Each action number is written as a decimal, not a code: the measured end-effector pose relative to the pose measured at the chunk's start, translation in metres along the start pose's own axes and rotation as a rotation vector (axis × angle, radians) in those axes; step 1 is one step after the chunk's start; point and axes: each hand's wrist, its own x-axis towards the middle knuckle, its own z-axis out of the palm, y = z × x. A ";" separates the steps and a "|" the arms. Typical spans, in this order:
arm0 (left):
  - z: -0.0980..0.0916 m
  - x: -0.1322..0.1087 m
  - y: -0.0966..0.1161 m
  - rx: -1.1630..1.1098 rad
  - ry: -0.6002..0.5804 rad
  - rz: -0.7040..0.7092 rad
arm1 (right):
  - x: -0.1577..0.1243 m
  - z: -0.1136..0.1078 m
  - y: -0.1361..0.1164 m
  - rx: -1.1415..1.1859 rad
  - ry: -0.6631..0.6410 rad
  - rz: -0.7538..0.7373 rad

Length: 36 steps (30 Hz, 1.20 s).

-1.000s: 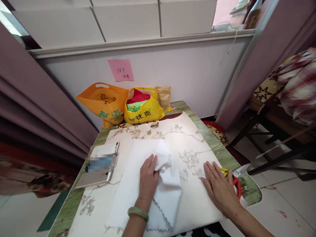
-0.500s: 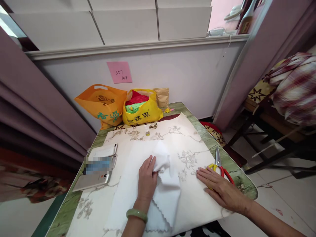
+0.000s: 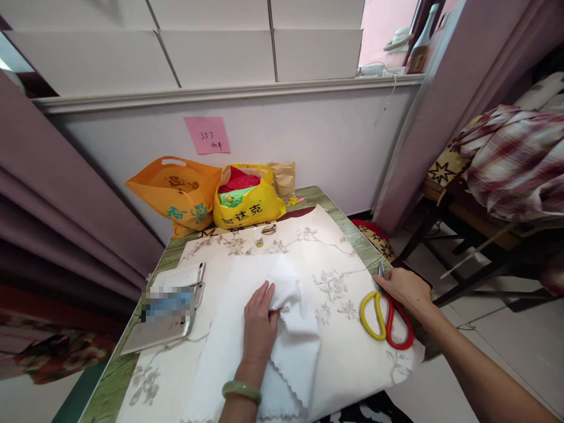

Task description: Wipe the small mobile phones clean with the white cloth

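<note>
My left hand (image 3: 259, 320), with a green bangle on its wrist, rests on the white cloth (image 3: 220, 346). Its thumb and fingers close on a bunched fold of that cloth, and the fingertips are partly hidden. At the right table edge, my right hand (image 3: 405, 289) has its fingers closed around the blades of a pair of scissors (image 3: 390, 323). One scissor handle is yellow, the other red, and both point towards me. Most of the blade length is covered by the hand; only a bit of metal shows beside the fingertips.
A flower-patterned sheet (image 3: 339, 346) covers much of the green table (image 3: 99, 376). Phones (image 3: 163, 329) lie at the left. A small bottle (image 3: 258, 238), an orange bag (image 3: 176, 194), a yellow bag (image 3: 251, 211) and a brown pouch (image 3: 283, 178) stand towards the back.
My right hand has moved up from lying flat over the scissor handles to closing around the blades, uncovering the handles. My left hand stays on the cloth. The view has shifted slightly.
</note>
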 end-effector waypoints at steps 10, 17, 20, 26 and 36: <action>0.000 0.000 -0.001 -0.002 0.010 -0.003 | -0.017 0.007 -0.030 -0.081 0.208 -0.264; 0.000 -0.002 0.000 -0.002 0.003 0.008 | -0.011 0.025 -0.037 -0.247 0.185 -0.415; 0.000 -0.004 0.001 0.011 0.015 -0.027 | -0.008 0.032 -0.022 -0.257 0.186 -0.472; -0.003 -0.006 0.007 0.050 0.006 -0.103 | -0.002 0.039 -0.002 -0.205 0.117 -0.472; -0.006 -0.008 0.012 0.076 -0.029 -0.134 | -0.006 0.047 0.010 -0.121 0.135 -0.231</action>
